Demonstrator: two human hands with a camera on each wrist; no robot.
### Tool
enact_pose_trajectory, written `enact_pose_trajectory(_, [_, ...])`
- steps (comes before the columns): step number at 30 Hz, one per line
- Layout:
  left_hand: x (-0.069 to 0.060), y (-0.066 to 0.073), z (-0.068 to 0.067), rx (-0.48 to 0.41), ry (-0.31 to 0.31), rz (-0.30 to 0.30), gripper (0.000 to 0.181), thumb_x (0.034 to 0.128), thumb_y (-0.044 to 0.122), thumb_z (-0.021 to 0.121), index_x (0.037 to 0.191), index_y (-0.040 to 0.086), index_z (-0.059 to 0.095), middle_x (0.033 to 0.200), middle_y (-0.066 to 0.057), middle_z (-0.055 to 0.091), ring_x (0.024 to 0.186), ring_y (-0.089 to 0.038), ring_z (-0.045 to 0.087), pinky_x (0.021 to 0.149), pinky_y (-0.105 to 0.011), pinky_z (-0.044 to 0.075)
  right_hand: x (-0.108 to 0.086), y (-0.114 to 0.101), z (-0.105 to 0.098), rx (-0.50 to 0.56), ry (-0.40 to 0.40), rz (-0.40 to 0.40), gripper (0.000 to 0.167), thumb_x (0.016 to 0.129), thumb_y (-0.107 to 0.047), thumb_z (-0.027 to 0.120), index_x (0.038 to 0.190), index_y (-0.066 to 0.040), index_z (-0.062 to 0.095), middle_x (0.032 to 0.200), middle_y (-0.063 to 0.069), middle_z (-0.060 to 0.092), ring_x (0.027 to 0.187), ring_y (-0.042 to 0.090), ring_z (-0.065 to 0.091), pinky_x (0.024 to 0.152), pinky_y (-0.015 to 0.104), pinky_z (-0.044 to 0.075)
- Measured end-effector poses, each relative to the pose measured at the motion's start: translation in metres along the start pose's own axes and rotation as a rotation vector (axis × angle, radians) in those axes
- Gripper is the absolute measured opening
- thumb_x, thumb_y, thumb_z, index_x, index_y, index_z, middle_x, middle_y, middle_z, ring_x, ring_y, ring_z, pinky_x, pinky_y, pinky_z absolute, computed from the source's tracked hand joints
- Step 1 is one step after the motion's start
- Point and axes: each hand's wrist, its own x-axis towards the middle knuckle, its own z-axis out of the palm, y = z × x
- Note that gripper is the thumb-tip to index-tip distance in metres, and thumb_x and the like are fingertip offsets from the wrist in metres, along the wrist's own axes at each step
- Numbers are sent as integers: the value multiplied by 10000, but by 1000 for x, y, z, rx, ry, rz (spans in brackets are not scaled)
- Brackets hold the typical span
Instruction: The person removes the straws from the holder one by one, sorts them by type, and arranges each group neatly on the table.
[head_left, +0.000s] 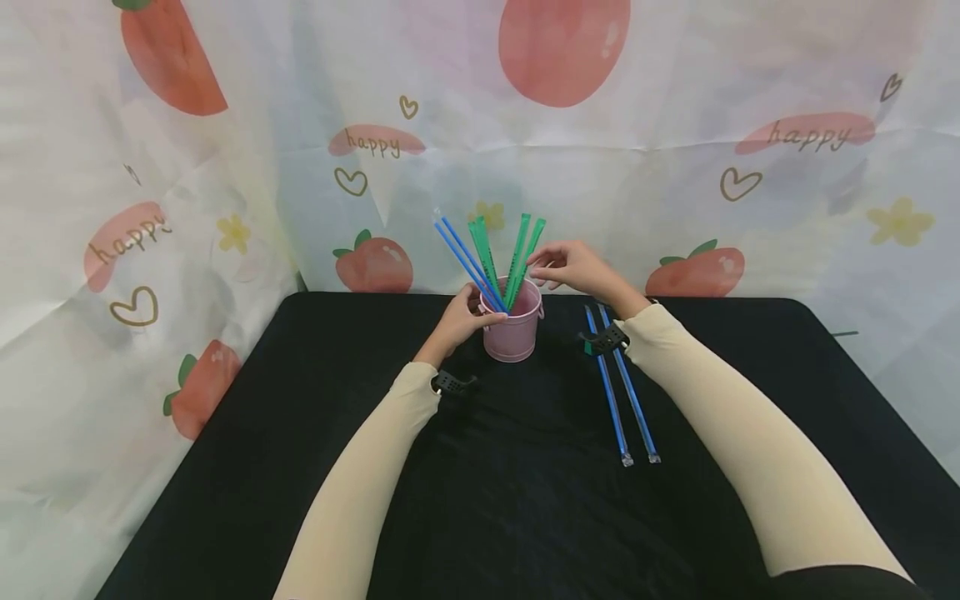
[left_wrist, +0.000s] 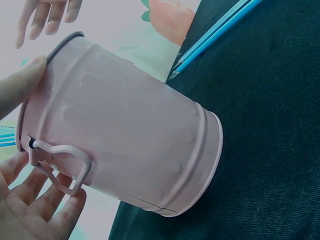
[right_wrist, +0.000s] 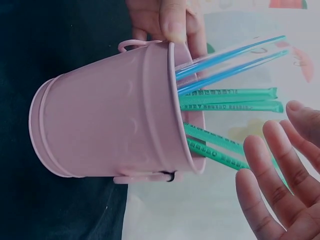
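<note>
though creased, "happy" backdrop behind straws

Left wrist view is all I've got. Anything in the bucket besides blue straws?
Observer: Yes, the right wrist view shows four green straws standing in the bucket.
Operator: The right hand is cut off for me. Pinching a straw?
Observer: No, in the right wrist view its fingers are spread near the green straws, gripping none.
Operator: Two blue straws on the table run out of my frame. Anything over them?
Observer: The head view shows the black strap at the right wrist in front of part of them.
</note>
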Motion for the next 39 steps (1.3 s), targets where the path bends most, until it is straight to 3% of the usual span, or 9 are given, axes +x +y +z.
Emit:
enact_pose_trajectory(5, [-2, -1, -1, -1, 4, -9, 532, 835, 177, 711, 1255, 33, 418, 1096, -121, 538, 880, -156, 514, 894, -520, 478, 7, -2, 6, 14, -21, 2, 320, 911, -137, 610, 1166, 56, 604, 1032, 263, 635, 865, 325, 655, 721, 347, 572])
enact_pose_trajectory(13, [-3, -1, -1, 7, 7, -31, 581, 839, 181, 708, 1310, 41, 396, 1245, -154, 544, 1033, -225, 555, 814, -299, 514, 14, -9, 16, 50, -39, -2, 318, 906, -135, 617, 1172, 40, 605, 1049, 270, 635, 872, 370, 653, 773, 447, 560])
enact_pose_trajectory(17, [-3, -1, -1, 4, 2, -47, 621, 840, 193, 709, 1346, 55, 377, 1307, -151, 517, 1133, -267, 544, 887, -352, 509, 17, -9, 20, 72, -42, 7, 317, 904, -135, 620, 1175, 28, 608, 1064, 275, 633, 838, 304, 669, 787, 462, 553])
enact_pose_trajectory(21, [-2, 0, -1, 1, 0, -50, 637, 842, 198, 706, 1360, 57, 364, 1336, -152, 499, 1182, -282, 529, 931, -398, 495, 21, -9, 22, 70, -33, 15, 312, 909, -131, 612, 1179, 26, 607, 1074, 256, 633, 851, 327, 667, 788, 459, 552])
enact_pose_trajectory(27, [-2, 1, -1, -1, -5, -42, 620, 846, 185, 700, 1351, 47, 367, 1318, -155, 508, 1127, -265, 545, 876, -349, 512, 26, -8, 24, 74, -11, 18, 323, 907, -124, 614, 1196, 20, 594, 1108, 247, 632, 945, 393, 639, 794, 445, 554])
enact_pose_trajectory(39, [1, 1, 0, 8, -6, -19, 595, 842, 188, 704, 1325, 44, 387, 1274, -146, 528, 1088, -241, 556, 860, -338, 510, 35, -6, 26, 108, 42, 67, 342, 920, -120, 593, 1228, 27, 563, 1183, 259, 600, 1017, 380, 621, 852, 462, 533])
